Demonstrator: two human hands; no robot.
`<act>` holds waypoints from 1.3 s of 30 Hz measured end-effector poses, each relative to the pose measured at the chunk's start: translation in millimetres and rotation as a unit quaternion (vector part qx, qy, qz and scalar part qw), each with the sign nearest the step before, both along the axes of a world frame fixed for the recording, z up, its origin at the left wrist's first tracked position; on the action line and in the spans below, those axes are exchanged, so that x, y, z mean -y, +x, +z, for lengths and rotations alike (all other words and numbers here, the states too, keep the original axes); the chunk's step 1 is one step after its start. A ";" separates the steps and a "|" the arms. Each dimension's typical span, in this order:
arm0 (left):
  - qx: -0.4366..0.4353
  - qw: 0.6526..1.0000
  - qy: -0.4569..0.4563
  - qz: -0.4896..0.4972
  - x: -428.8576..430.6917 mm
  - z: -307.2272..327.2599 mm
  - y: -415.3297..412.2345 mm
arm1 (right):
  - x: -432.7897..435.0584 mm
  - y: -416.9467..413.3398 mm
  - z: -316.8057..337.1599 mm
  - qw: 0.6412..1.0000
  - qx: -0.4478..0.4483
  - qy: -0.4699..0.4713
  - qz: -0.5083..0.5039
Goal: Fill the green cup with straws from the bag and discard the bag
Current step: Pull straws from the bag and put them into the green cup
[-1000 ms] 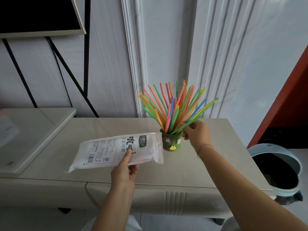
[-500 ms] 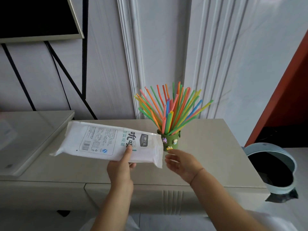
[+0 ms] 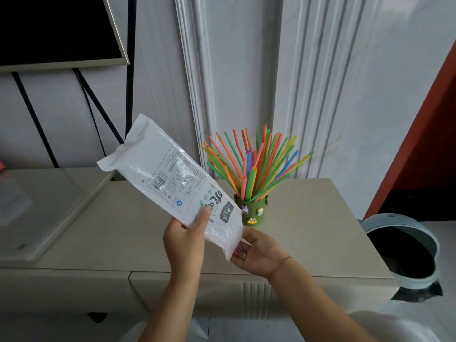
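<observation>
The desk [image 3: 308, 230] is carrying the work, and the waste bin [image 3: 436, 250] is standing on the floor just off its right end, mouth open and lined in black.

You are holding the white straw bag [image 3: 167, 174] in the air above the front of the desk, tilted, with its sealed end up to the left and its lower end pointing down toward you. It is looking flat, and I am seeing no straws inside it.

The straws [image 3: 256, 164] are fanning out of the green cup [image 3: 251, 213], which is standing upright on the desk just behind the bag's lower end.

Your left hand [image 3: 183, 239] is gripping the bag near its lower third, thumb pressing on the printed face. Your right hand [image 3: 259, 253] is lying palm-up at the bag's lower corner, fingers behind the film. I cannot tell whether it is pinching or only touching.

Judgement: the filling is looking complete, and you are checking the bag before discarding it. The next move is calling for carrying the bag rightward, clear of the straw tips, and releasing it over the bin's mouth.
</observation>
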State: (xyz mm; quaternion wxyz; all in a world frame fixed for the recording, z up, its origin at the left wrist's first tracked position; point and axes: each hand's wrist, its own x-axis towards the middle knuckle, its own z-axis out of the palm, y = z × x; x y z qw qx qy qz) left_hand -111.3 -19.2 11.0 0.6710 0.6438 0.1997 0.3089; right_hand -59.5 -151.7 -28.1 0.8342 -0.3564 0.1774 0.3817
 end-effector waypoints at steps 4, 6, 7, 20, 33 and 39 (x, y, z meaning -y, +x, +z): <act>-0.001 0.997 -0.066 0.030 -6.9 -4.6 2.3 | 2.8 -0.6 1.1 0.998 0.023 -0.060 0.009; 0.010 0.994 -0.100 0.040 -9.2 -6.3 1.8 | 4.7 -1.5 2.0 0.993 0.047 -0.106 0.014; 0.014 0.992 -0.116 0.044 -10.1 -6.7 1.6 | 5.6 -2.2 2.8 0.990 0.062 -0.124 0.017; -0.051 0.931 -0.358 0.050 -30.6 -29.7 10.6 | 48.1 20.5 20.3 0.971 0.187 -0.112 -0.103; -0.074 0.917 -0.391 0.004 -12.6 -38.1 14.8 | 28.9 8.3 19.1 0.976 0.190 -0.027 -0.100; -0.064 0.915 -0.397 0.032 -25.1 -40.6 12.1 | 56.6 24.8 37.5 0.944 0.253 -0.112 -0.178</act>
